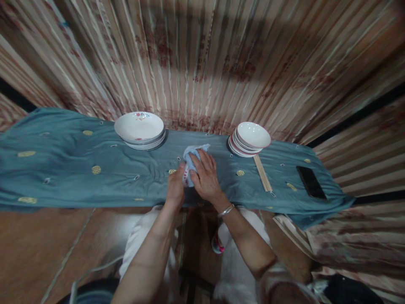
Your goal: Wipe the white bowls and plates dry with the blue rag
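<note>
A light blue cloth (190,157) is bunched between my two hands above the middle of the table's front part. My left hand (176,184) grips it from the left, thumb pointing up along its side. From the right, my right hand (206,175) presses over the cloth with bent fingers, a silver bangle on its wrist. A pale strip with red marks shows by my left thumb; whether it belongs to the cloth or to something inside I cannot tell. To the left stands a stack of white plates (139,126) with floral decoration. Red-rimmed white bowls (253,135) are stacked to the right.
Wooden chopsticks (262,173) lie in front of the bowls. A black phone (311,182) rests near the right end. Beneath everything is a wrinkled blue-green tablecloth (69,169) with yellow motifs. Patterned curtains (190,63) hang close behind the table.
</note>
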Action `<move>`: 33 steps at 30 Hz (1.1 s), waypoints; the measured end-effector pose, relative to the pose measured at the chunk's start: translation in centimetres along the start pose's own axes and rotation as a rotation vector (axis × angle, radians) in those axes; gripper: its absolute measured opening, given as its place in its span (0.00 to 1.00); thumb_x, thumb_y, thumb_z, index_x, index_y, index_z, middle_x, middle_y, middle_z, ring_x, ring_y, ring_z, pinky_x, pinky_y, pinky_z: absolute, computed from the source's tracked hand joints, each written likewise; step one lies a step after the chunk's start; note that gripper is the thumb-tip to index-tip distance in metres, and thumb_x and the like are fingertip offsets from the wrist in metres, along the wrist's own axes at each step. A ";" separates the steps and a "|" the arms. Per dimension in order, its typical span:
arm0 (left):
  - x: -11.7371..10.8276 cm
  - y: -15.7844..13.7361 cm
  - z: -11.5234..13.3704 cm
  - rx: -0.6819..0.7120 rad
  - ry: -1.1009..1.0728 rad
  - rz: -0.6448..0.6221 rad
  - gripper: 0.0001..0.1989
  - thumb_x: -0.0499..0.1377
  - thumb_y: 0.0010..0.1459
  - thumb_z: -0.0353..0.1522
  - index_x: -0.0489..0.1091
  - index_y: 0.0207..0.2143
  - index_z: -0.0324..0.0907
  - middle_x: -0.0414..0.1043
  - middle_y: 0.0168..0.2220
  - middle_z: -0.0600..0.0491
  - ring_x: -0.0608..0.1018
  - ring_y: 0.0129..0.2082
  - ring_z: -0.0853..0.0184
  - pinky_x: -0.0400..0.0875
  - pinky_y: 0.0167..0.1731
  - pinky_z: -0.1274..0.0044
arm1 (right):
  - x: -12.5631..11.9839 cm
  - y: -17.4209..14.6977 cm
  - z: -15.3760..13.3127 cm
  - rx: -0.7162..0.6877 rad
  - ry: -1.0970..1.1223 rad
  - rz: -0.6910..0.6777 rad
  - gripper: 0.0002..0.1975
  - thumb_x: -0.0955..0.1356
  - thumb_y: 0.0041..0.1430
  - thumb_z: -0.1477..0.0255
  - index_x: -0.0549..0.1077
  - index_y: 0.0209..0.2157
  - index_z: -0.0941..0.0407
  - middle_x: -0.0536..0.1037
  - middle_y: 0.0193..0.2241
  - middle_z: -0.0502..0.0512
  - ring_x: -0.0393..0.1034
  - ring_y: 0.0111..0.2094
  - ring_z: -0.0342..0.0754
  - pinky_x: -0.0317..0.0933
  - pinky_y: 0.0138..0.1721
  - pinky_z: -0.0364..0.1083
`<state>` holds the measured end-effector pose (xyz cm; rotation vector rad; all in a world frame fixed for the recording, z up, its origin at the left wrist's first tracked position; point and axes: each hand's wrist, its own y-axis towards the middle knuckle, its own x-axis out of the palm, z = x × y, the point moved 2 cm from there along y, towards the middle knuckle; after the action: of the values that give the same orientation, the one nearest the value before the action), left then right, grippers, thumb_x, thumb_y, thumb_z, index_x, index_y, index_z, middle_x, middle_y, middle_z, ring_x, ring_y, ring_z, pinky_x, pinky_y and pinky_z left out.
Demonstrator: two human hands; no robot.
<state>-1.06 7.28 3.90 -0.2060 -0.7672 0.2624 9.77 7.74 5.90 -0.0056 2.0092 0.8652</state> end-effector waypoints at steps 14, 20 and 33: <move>0.2 -0.2 -0.1 0.058 0.154 0.010 0.08 0.68 0.46 0.33 0.75 0.19 0.38 0.72 0.17 0.54 0.78 0.26 0.63 0.71 0.28 0.75 | 1.6 1.6 6.4 0.498 0.767 0.080 0.25 0.59 0.63 0.57 0.70 0.53 0.57 0.75 0.52 0.57 0.68 0.55 0.53 0.57 0.60 0.54; 0.5 -0.6 0.6 0.057 0.100 0.021 0.10 0.69 0.43 0.33 0.73 0.17 0.39 0.73 0.17 0.53 0.81 0.33 0.59 0.74 0.33 0.73 | 4.4 0.8 8.8 0.687 1.054 0.066 0.25 0.61 0.60 0.54 0.72 0.48 0.58 0.78 0.47 0.57 0.72 0.49 0.52 0.62 0.56 0.54; 0.3 -0.4 1.9 -0.098 -0.215 0.118 0.11 0.60 0.58 0.31 0.75 0.42 0.34 0.81 0.36 0.45 0.81 0.44 0.58 0.74 0.48 0.68 | 5.3 -1.1 5.8 0.569 0.913 0.123 0.29 0.53 0.66 0.56 0.65 0.58 0.59 0.74 0.54 0.60 0.70 0.53 0.49 0.61 0.57 0.53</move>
<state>-2.12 7.16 5.54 -0.3197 -0.9840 0.3632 11.41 11.94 -0.69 0.0545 3.0854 0.3292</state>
